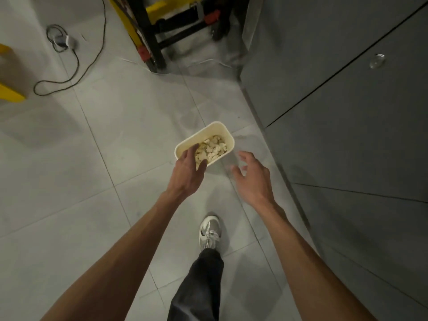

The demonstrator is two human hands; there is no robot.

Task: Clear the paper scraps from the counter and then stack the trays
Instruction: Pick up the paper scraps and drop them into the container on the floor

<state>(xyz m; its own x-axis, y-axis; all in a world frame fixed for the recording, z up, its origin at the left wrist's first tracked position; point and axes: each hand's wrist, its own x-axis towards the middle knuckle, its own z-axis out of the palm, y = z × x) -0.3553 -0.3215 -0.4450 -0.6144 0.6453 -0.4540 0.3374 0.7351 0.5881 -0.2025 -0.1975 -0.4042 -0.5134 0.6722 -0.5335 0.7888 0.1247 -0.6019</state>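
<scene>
A cream rectangular bin (220,130) stands on the grey tiled floor, holding a heap of white paper scraps (214,148). My left hand (188,172) hangs over the bin's near left corner, fingers relaxed and reaching past the rim above the scraps; I see nothing held in it. My right hand (251,173) hovers just right of the bin, apart from it, fingers loosely spread and empty. No counter top or trays are in view.
Grey cabinet doors (347,112) run along the right. My shoe (209,231) and trouser leg stand behind the bin. A black cable (76,72) lies coiled on the floor at the left. A black and yellow frame (157,31) stands at the back.
</scene>
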